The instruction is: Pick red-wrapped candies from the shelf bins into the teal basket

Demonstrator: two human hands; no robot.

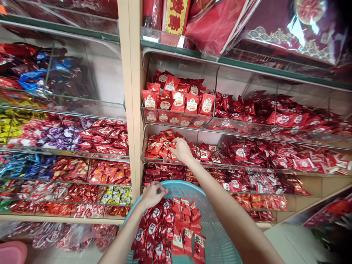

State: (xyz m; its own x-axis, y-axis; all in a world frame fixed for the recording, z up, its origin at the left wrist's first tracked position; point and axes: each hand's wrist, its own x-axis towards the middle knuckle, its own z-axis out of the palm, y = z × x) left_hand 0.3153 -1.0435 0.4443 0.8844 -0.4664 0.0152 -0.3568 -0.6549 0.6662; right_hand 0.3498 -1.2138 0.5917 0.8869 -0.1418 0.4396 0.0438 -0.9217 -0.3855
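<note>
My right hand [183,149] reaches into a clear shelf compartment of red wrapped candies [158,146]. Its thumb and forefinger are apart at the right side of that pile, with nothing visible between them. My left hand [154,194] is bent over the upper left rim of a teal plastic basket [189,186], fingers curled inward and partly hidden. Inside the basket, dark red candy packets [152,229] with round white labels fill the left side. Brighter red packets with dark lettering [187,240] lie beside them.
Clear-fronted shelves hold many wrapped sweets, including purple and white ones [59,134] on the left and red biscuit packs [178,101] above my right hand. A wooden post [132,99] divides the shelving. A pink basin [12,252] stands at lower left.
</note>
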